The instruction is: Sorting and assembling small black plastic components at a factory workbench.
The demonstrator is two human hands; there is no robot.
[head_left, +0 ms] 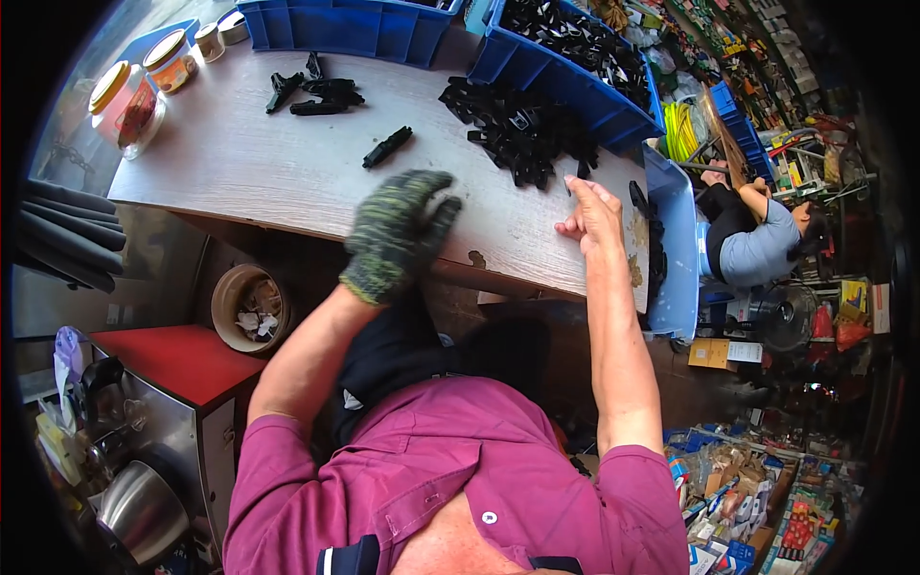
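My left hand (398, 230), in a dark green knitted glove, hovers over the table's near edge. Its fingers are stretched and its thumb stands apart, with nothing seen between them. Just beyond it lies a single black plastic part (387, 148). My bare right hand (594, 216) is beside the near side of a pile of black plastic parts (522, 125). Its fingers are curled, with the thumb and forefinger close together; anything between them is too small to make out. Farther left, a few assembled black pieces (321, 94) lie together on the pale wooden table (240, 144).
A blue crate (565, 81) full of black parts stands at the back right, another blue crate (350, 34) at the back. Jars (125, 103) line the far left. A blue bin (676, 249) adjoins the right edge. Another person (752, 230) sits beyond it. A waste bucket (230, 302) stands below left.
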